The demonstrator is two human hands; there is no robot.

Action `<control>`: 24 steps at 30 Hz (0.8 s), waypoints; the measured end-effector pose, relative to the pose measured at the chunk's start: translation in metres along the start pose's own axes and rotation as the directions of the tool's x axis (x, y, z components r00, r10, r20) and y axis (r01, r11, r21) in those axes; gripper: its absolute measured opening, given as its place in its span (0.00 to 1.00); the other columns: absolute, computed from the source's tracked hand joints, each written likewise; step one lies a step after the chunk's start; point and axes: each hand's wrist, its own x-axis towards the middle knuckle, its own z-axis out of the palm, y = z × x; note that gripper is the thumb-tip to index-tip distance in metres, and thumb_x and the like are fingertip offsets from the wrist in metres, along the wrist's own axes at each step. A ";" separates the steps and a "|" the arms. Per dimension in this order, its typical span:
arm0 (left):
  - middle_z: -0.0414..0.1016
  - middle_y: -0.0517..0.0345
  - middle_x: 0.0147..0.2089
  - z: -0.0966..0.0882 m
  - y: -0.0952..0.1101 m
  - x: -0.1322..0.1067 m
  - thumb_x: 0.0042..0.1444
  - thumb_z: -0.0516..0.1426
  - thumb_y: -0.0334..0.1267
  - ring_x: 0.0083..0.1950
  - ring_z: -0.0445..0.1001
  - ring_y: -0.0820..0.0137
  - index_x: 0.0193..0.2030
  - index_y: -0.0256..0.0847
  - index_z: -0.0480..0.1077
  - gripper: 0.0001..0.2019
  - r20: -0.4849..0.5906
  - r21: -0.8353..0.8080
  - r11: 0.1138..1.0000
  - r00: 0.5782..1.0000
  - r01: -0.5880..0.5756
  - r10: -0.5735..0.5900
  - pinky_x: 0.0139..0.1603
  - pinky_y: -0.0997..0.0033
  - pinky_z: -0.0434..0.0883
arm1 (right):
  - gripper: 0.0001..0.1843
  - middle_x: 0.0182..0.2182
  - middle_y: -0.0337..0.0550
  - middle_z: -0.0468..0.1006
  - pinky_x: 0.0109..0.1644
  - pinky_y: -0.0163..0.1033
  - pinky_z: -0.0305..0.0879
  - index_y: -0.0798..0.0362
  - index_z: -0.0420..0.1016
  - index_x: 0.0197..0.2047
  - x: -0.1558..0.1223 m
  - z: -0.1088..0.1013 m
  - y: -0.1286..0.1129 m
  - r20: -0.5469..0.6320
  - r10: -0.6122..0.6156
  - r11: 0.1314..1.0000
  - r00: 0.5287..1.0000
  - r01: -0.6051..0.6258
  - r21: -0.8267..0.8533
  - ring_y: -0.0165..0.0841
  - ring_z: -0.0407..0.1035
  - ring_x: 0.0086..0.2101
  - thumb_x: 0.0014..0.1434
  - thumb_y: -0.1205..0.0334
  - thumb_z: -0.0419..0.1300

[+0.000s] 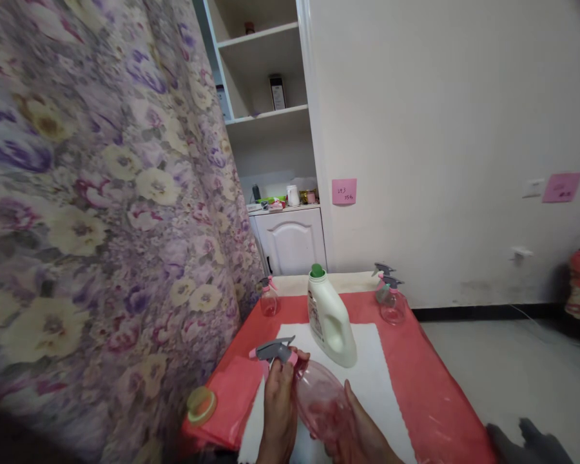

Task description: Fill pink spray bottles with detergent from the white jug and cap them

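A clear pink spray bottle with a grey and pink trigger head is held tilted over a white cloth. Fingers of my left hand close around its neck just below the trigger. My right hand grips the bottle's body from the right, its lower fingers showing through the plastic. Just behind stands a large pale green jug with a handle and a green spout, no cap on it. To the left, a round yellowish cap lies near the table's edge.
More spray bottles stand at the back: one at left, two close together at right. Beneath everything is a red tablecloth. A floral curtain hangs along the left side; a white cabinet is behind.
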 end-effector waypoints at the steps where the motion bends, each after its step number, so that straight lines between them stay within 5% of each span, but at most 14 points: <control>1: 0.80 0.53 0.40 -0.001 -0.001 0.001 0.51 0.63 0.52 0.46 0.77 0.62 0.42 0.40 0.75 0.18 -0.015 0.022 1.000 1.000 -0.009 0.010 0.55 0.61 0.68 | 0.43 0.22 0.45 0.80 0.16 0.28 0.62 0.59 0.75 0.42 0.001 0.000 0.001 -0.010 -0.030 1.000 1.000 0.030 -0.003 0.28 0.70 0.16 0.53 0.24 0.48; 8: 0.80 0.52 0.44 -0.013 -0.012 0.009 0.53 0.62 0.51 0.50 0.76 0.61 0.43 0.41 0.75 0.17 -0.064 0.106 0.993 0.996 -0.058 0.065 0.59 0.61 0.66 | 0.32 0.25 0.36 0.79 0.24 0.29 0.66 0.50 0.71 0.49 0.007 -0.018 0.014 0.045 -0.344 0.935 0.938 0.346 -0.076 0.26 0.70 0.20 0.44 0.46 0.73; 12: 0.80 0.49 0.47 -0.012 -0.010 0.008 0.53 0.61 0.52 0.54 0.75 0.58 0.45 0.40 0.75 0.19 -0.008 0.143 0.990 1.000 -0.016 0.017 0.60 0.58 0.64 | 0.34 0.16 0.36 0.75 0.17 0.27 0.59 0.57 0.75 0.41 0.013 -0.020 0.014 -0.002 -0.243 0.966 0.970 0.242 -0.086 0.24 0.63 0.13 0.49 0.32 0.62; 16: 0.80 0.49 0.47 -0.007 -0.010 0.004 0.54 0.60 0.52 0.54 0.75 0.57 0.45 0.40 0.75 0.19 0.031 0.145 0.989 0.999 0.023 -0.028 0.61 0.58 0.64 | 0.42 0.24 0.47 0.81 0.18 0.32 0.64 0.61 0.74 0.49 0.011 -0.004 0.008 0.052 -0.148 0.988 0.988 0.150 -0.027 0.30 0.69 0.17 0.54 0.28 0.52; 24: 0.81 0.50 0.44 -0.005 -0.005 0.009 0.53 0.61 0.51 0.49 0.76 0.58 0.40 0.39 0.77 0.17 -0.009 0.180 0.983 0.999 -0.041 0.044 0.58 0.60 0.66 | 0.34 0.24 0.41 0.80 0.22 0.29 0.67 0.57 0.75 0.47 0.006 -0.005 0.009 0.047 -0.211 0.977 0.976 0.210 0.027 0.24 0.68 0.17 0.50 0.36 0.64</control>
